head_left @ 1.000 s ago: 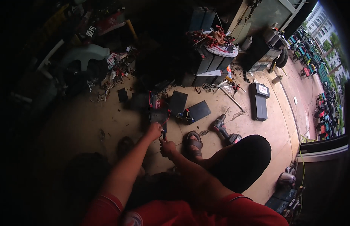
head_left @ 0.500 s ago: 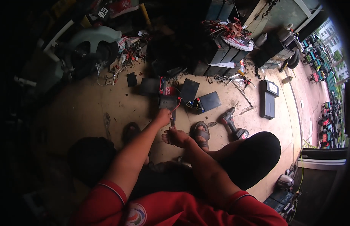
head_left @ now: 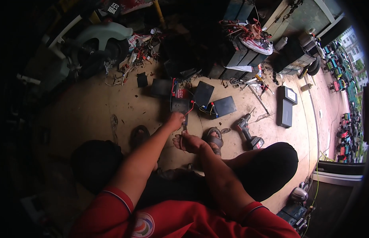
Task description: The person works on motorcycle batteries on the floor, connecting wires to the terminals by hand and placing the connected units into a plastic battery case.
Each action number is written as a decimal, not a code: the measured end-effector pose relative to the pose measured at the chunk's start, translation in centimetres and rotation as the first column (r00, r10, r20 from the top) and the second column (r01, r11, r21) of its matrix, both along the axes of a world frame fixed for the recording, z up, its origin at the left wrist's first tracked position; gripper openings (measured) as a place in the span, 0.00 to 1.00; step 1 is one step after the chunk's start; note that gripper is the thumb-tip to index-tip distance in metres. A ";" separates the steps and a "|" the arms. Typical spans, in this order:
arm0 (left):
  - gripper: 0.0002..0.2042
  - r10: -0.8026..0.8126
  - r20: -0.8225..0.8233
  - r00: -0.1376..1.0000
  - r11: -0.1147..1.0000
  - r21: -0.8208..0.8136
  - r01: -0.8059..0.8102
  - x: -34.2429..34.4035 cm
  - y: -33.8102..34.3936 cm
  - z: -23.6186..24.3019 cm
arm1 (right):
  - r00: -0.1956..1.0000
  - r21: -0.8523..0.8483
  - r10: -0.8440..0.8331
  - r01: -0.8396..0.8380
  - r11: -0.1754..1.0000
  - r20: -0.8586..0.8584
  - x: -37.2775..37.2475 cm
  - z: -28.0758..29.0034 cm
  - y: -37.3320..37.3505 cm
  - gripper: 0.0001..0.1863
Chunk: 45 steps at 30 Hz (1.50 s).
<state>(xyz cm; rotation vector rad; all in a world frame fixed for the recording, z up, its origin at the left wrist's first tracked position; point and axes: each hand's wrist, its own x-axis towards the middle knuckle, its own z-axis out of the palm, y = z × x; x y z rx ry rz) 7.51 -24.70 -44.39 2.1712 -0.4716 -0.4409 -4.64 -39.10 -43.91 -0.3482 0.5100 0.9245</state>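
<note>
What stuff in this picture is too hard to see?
All in the head view:
- What the left hand and right hand pinch: too small, covered by fingers.
- Where the red wire joins the black box: too small.
- Left side around the pale scooter part: lost in dark shadow.
- The device at lower right: half hidden by the knee.

4 flat black batteries (head_left: 203, 94), 1 drill (head_left: 248, 131)
</note>
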 end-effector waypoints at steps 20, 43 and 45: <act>0.07 -0.018 -0.077 0.997 0.995 0.092 0.025 0.3 -0.2 1.3 | 0.997 -0.144 -0.030 0.020 0.989 -0.066 0.2 1.1 0.2 0.20; 0.09 0.398 -0.499 0.770 0.854 -0.106 -0.510 2.0 4.6 1.9 | -0.101 -0.819 0.852 0.238 0.521 0.513 2.7 5.6 4.1 0.18; 0.08 0.358 -0.566 0.743 0.839 -0.154 -0.521 2.4 3.2 2.1 | 0.002 -0.825 0.836 0.161 0.542 0.549 2.6 4.0 4.0 0.17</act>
